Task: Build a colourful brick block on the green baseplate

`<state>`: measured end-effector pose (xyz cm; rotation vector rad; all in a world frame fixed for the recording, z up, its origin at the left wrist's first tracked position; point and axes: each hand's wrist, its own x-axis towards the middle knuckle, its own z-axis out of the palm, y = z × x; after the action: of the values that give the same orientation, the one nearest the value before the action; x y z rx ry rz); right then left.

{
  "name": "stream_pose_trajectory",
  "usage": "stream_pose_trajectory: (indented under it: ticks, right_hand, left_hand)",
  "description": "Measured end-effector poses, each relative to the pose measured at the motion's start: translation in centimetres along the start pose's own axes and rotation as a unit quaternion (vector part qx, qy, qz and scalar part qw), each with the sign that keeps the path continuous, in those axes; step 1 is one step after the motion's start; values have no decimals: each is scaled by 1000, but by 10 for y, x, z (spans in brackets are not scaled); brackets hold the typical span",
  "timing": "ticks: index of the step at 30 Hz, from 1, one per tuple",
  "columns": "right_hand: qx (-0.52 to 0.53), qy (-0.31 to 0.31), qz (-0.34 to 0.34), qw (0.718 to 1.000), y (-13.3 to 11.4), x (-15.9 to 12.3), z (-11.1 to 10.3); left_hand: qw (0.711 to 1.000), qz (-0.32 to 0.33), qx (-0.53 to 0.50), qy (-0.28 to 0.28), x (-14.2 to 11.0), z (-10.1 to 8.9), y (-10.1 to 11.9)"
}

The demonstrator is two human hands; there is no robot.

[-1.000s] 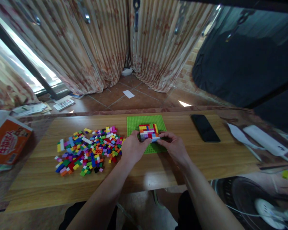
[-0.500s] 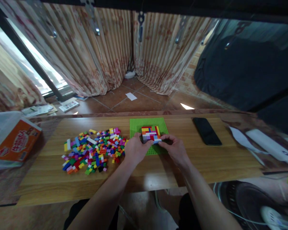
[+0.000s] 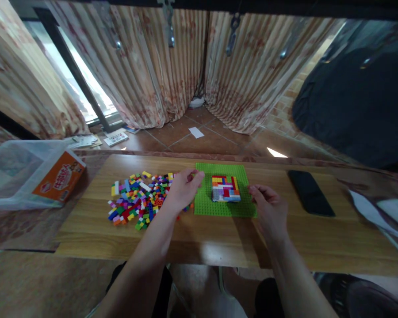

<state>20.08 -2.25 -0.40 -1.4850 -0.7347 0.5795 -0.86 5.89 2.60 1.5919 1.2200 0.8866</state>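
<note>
Apparently between grips, the left hand (image 3: 181, 191) and right hand (image 3: 272, 211) curl loosely either side of the block (image 3: 225, 190); held bricks, cannot tell. Gripping it needs both moved inward.

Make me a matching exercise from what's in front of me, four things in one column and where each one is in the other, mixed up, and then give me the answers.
Things
1. Black phone
2. Green studded baseplate
3. Clear plastic bin with an orange label
4. Loose pile of multicoloured bricks

Places
A. Beneath the flat block of joined coloured bricks
B. On the wooden table, to the left of the baseplate
C. On the table, to the right of the right hand
D. Beyond the left end of the table

Right pairs: 1-C, 2-A, 3-D, 4-B
</note>
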Motion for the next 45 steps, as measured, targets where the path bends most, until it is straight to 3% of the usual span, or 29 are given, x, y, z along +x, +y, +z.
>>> stream_pose_trajectory:
  ticks: [7, 12, 15, 20, 25, 35, 45]
  right_hand:
    - [-23, -20, -50, 998, -12, -24, 23]
    - [-94, -117, -141, 979, -9, -47, 39]
    - [-134, -192, -206, 950, -10, -62, 51]
    - [-147, -283, -242, 917, -10, -83, 75]
    - [-179, -319, -292, 884, -3, -96, 99]
    - [-261, -307, -363, 840, 8, -110, 142]
    - [-317, -309, -352, 825, 10, -109, 155]
  left_hand:
    - [982, -5, -104, 159, -8, -55, 0]
    - [924, -4, -214, 316, -13, -99, -7]
    - [891, -8, -267, 368, -15, -113, -10]
    - [869, -13, -321, 377, -17, -119, -11]
    - [860, -8, -348, 374, -20, -125, -12]
    - [838, -19, -384, 387, -26, -139, -14]
    - [817, -22, -429, 385, -30, -148, -17]
